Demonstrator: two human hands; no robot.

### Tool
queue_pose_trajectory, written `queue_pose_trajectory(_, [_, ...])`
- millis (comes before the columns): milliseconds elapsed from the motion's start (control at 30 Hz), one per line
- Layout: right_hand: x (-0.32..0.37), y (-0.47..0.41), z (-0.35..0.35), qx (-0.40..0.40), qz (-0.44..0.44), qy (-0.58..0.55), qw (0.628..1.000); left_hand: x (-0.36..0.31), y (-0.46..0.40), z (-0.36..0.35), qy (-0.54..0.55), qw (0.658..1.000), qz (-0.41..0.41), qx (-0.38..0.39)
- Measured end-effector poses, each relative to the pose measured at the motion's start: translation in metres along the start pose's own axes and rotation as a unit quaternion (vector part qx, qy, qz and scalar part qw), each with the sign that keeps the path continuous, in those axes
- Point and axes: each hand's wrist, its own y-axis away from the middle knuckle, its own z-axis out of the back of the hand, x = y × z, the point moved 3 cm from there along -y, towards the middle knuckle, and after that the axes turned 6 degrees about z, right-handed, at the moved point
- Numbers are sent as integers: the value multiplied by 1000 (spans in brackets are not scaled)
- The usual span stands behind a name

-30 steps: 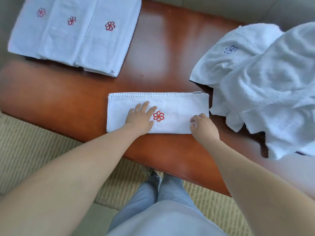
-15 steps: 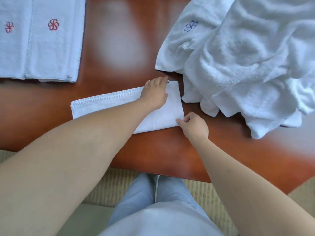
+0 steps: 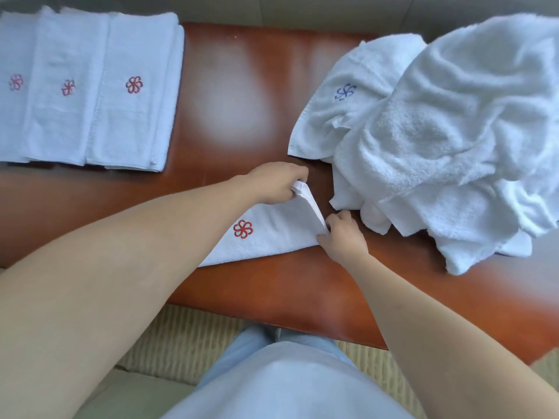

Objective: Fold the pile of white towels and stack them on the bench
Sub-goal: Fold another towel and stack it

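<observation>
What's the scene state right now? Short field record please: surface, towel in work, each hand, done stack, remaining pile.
surface: glossy brown bench
towel in work: long folded strip with red flower logo, right end lifted
left hand: grips far right corner
right hand: pinches near right corner
done stack: folded towels at far left, three red logos showing
remaining pile: crumpled towels at right, one blue logo showing
</observation>
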Motion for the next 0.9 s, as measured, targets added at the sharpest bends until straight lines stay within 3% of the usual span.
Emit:
queue_pose_trajectory(200, [72,-14,54,16,13,-115,993,50,77,61,7,993,61,-103])
queue_pose_trajectory(433, [230,-13,99,-25,115,-183,976,138,205,116,85,956,165,-229])
queue_pose_trajectory(900, [495,90,27,-58,197,-259,944,299,446,122,181,899,186,-352])
